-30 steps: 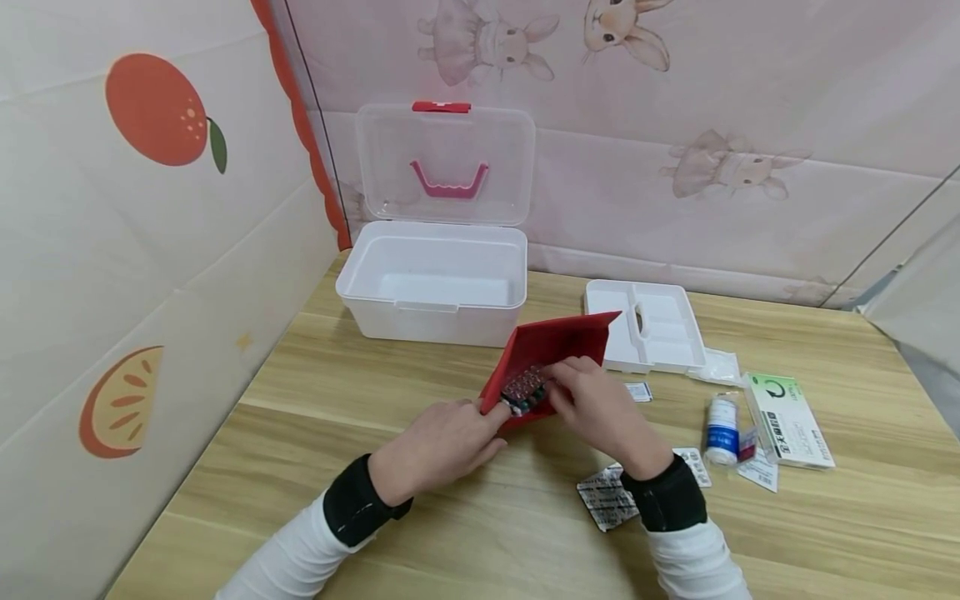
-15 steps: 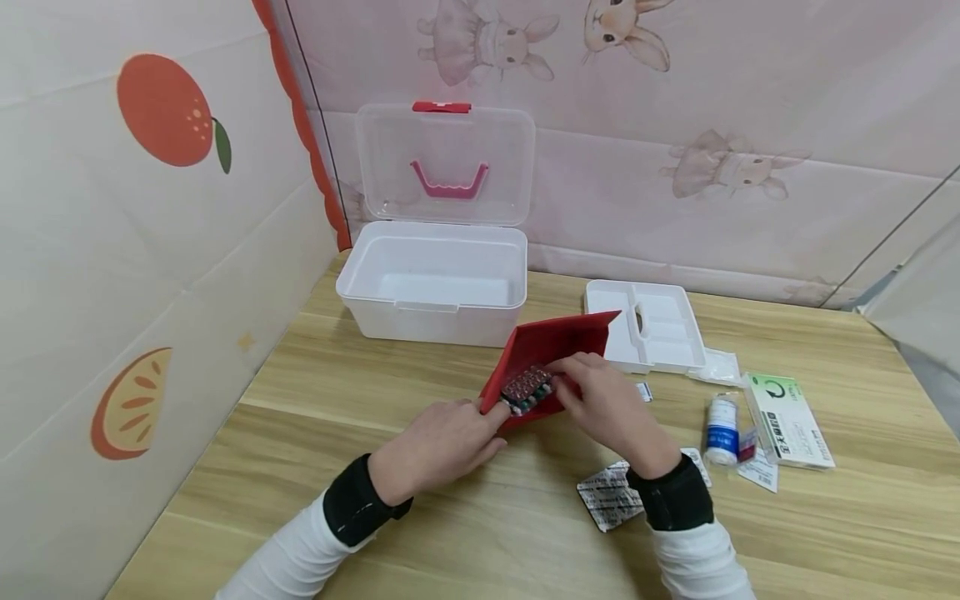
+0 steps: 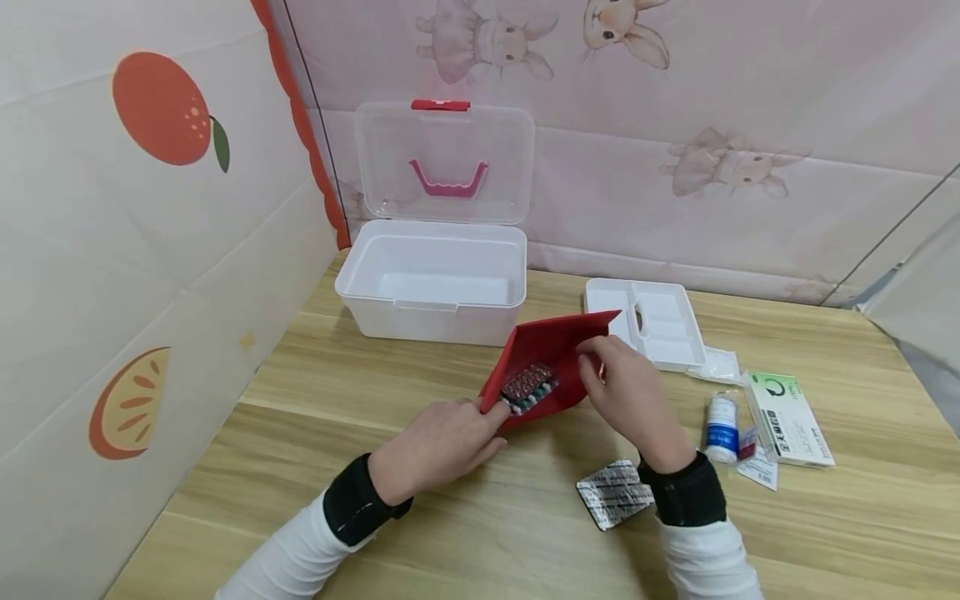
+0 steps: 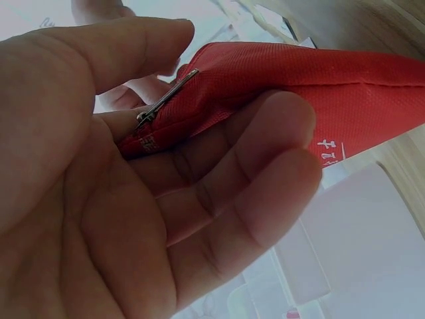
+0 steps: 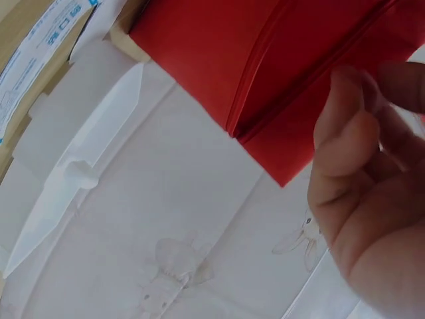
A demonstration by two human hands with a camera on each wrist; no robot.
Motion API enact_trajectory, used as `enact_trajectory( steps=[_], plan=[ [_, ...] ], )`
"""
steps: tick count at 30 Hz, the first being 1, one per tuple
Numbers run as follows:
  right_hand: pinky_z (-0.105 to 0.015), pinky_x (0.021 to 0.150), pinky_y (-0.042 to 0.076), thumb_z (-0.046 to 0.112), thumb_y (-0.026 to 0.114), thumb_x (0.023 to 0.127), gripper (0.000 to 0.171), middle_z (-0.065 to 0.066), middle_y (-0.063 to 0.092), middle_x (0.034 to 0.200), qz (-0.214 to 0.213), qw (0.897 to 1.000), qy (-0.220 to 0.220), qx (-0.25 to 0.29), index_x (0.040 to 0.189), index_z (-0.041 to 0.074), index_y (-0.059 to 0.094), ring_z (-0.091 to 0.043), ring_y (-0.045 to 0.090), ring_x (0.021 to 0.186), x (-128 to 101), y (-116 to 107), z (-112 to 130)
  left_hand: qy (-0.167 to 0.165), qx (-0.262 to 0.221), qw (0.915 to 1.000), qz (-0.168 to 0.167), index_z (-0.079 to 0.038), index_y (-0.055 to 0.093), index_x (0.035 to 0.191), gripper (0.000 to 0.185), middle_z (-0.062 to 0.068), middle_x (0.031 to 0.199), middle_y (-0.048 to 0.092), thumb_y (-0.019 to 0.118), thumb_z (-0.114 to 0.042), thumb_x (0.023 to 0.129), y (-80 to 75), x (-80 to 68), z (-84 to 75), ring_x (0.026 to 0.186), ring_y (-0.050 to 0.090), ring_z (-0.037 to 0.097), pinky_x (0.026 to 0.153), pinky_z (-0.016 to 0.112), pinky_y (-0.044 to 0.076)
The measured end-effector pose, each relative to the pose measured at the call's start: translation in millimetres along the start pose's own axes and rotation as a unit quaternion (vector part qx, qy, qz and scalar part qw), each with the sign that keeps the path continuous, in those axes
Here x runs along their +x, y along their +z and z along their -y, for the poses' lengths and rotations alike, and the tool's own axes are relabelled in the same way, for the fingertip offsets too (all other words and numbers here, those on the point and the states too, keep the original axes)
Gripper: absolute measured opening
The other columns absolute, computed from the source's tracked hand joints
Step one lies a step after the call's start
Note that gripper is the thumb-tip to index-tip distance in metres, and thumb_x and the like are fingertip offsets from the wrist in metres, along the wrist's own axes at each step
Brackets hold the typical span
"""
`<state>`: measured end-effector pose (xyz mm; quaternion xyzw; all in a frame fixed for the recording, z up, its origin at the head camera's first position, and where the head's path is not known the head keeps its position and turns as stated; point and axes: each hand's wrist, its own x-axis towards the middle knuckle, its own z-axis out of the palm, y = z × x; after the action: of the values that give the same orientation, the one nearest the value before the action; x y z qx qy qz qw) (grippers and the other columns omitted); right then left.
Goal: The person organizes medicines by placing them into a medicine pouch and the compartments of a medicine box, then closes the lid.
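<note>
On the wooden table (image 3: 315, 392), just in front of the open white storage box (image 3: 435, 283), lies a red fabric pouch (image 3: 551, 350) with its mouth held open and blister packs of pills (image 3: 528, 387) showing inside. Left hand (image 3: 442, 442): pinches the near corner of the pouch at the zipper end, thumb above and fingers beneath, as the left wrist view shows plainly (image 4: 199, 133). Right hand (image 3: 630, 392): fingers curled at the far lip of the pouch; whether they actually grip the cloth cannot be told, since the right wrist view shows the fingertips just beside the red edge (image 5: 279, 86). Handling, as judged: the pouch is thin woven cloth, light, limp and apt to fold or sag, so it wants support at both ends of the opening; the seam by the zipper is the firmest hold. Contents are stiff, light foil packs that could slide out if the mouth tips downward. Also present: a white divided tray (image 3: 648, 321) behind the right hand, a loose foil blister pack (image 3: 611, 496) by the right wrist, a small blue-labelled bottle (image 3: 722, 429), and a green-and-white medicine carton (image 3: 787, 417) at the right.
</note>
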<state>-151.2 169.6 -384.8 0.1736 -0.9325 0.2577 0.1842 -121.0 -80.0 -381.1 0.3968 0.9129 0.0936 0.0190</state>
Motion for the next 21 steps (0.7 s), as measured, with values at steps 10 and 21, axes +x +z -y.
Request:
enact_trajectory(
  steps=[10,21],
  plan=[
    [-0.03,0.048,0.039,0.009,0.062,0.094,0.015,-0.009,0.062,0.073,-0.018,0.998,0.06,-0.003,0.106,0.0,0.061,-0.018,0.048,0.054,0.7,-7.5,-9.0,-0.003,-0.009,0.9999,0.008,-0.008,0.058,0.111,0.025,0.003,0.075,0.062,0.065,-0.028,0.097,0.0,0.5,0.0,0.057,0.05,0.007,0.05,0.021,0.042],
    [-0.029,0.05,0.04,0.008,0.062,0.092,0.008,-0.002,0.057,0.07,0.135,0.989,0.053,-0.007,0.094,0.005,0.056,-0.015,0.047,0.057,-2.7,-19.3,-14.5,0.001,-0.002,1.0,0.008,-0.009,0.058,0.109,0.024,0.003,0.075,0.063,0.066,-0.028,0.097,-0.2,0.7,-0.3,0.057,0.05,0.008,0.05,0.021,0.041]
  ],
)
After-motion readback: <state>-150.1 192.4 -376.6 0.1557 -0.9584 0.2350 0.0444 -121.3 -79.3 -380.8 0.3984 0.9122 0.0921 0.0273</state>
